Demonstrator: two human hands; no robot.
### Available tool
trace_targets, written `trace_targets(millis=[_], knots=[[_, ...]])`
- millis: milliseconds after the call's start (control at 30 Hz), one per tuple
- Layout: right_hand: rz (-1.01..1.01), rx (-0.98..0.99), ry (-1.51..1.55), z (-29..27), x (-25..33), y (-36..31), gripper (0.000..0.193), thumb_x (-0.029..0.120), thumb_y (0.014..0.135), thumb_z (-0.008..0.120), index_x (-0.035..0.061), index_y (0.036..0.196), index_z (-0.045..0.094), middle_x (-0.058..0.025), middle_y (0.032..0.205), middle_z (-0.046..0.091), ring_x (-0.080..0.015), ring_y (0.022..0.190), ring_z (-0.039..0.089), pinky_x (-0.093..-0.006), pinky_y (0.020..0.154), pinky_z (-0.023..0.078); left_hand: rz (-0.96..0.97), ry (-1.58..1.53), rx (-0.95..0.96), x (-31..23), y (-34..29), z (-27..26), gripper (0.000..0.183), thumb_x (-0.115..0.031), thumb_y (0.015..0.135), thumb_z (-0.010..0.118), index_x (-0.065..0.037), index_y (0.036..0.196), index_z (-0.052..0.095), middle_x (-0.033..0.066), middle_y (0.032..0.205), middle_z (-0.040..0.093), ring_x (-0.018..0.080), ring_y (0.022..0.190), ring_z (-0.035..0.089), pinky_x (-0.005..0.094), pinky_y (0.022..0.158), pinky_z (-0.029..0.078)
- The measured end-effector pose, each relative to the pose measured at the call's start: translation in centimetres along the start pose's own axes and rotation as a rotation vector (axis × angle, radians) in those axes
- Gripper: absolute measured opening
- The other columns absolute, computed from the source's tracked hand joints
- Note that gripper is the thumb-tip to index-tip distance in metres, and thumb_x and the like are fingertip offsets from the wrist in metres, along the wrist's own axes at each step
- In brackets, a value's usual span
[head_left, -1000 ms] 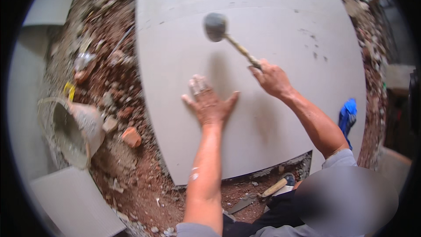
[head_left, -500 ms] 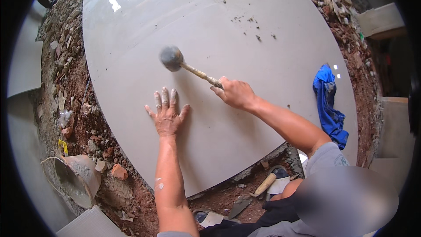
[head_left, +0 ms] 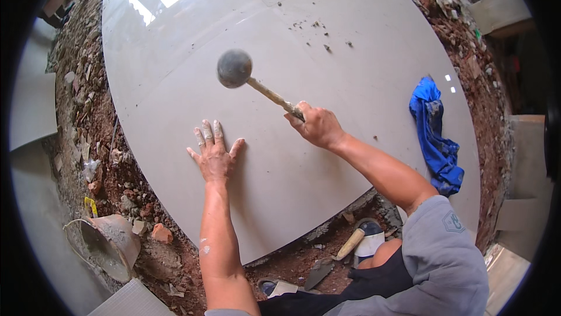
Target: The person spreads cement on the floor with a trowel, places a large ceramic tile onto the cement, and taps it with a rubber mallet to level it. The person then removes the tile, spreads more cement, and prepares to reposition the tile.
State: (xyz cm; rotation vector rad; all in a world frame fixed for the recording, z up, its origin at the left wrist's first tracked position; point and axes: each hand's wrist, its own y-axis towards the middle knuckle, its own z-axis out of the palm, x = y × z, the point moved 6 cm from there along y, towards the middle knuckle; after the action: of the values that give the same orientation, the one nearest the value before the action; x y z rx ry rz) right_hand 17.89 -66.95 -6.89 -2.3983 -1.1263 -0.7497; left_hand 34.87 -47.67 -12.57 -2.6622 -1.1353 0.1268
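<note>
My right hand (head_left: 319, 126) is wrapped round the wooden handle of a rubber mallet (head_left: 235, 69). The mallet's dark round head is above the pale glossy floor tiles (head_left: 292, 181), up and to the left of that hand. My left hand (head_left: 215, 153) lies flat on the tile with its fingers spread, whitened with dust at the tips. It rests nearer to me than the mallet head. A crumpled blue cloth (head_left: 433, 135) lies on the tiles to the right. Small dark crumbs (head_left: 327, 48) are scattered on the far part of the surface.
Reddish rubble (head_left: 87, 106) borders the tiles on both sides. At the lower left a dirty bucket (head_left: 111, 243) lies tipped over, near a broken brick piece (head_left: 162, 233). By my feet is a trowel (head_left: 350, 245) with a wooden handle. A yellow object (head_left: 90, 207) lies beyond the bucket.
The mallet head has shifted slightly up and right and shows rounder, raised toward me. My left hand stays flat on the tile. The whole view has moved a little.
</note>
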Motion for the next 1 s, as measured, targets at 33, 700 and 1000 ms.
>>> trace_targets(millis=[33, 700, 1000], knots=[[0.026, 0.021, -0.043, -0.1, -0.5, 0.0, 0.040, 0.043, 0.095, 0.053, 0.0034, 0.090, 0.053, -0.0165, 0.063, 0.063, -0.0373, 0.062, 0.065, -0.0469, 0.058, 0.053, -0.009, -0.001, 0.028, -0.2, 0.2, -0.3, 0.084, -0.071, 0.086, 0.043, -0.019, 0.150, 0.028, 0.0056, 0.159, 0.018, 0.0282, 0.146, 0.015, 0.0672, 0.110, 0.013], [0.134, 0.065, 0.193, -1.5, -3.2, -8.6, 0.049, 0.048, 0.096, 0.046, 0.0004, 0.089, 0.054, -0.0213, 0.063, 0.062, -0.0415, 0.062, 0.065, -0.0495, 0.058, 0.053, -0.167, -0.006, 0.235, -2.4, 0.0, -3.2, 0.088, -0.068, 0.084, 0.050, -0.019, 0.152, 0.023, 0.0083, 0.159, 0.015, 0.0312, 0.146, 0.014, 0.0687, 0.110, 0.012], [0.245, 0.049, 0.352, -0.6, -5.5, -10.1, 0.049, 0.047, 0.096, 0.046, -0.0018, 0.094, 0.052, -0.0252, 0.072, 0.064, -0.0451, 0.075, 0.065, -0.0529, 0.070, 0.051, -0.172, -0.193, 0.232, -8.5, -2.8, -0.8, 0.104, -0.067, 0.072, 0.068, -0.021, 0.153, 0.019, 0.0133, 0.160, 0.005, 0.0357, 0.147, 0.004, 0.0704, 0.106, 0.018]])
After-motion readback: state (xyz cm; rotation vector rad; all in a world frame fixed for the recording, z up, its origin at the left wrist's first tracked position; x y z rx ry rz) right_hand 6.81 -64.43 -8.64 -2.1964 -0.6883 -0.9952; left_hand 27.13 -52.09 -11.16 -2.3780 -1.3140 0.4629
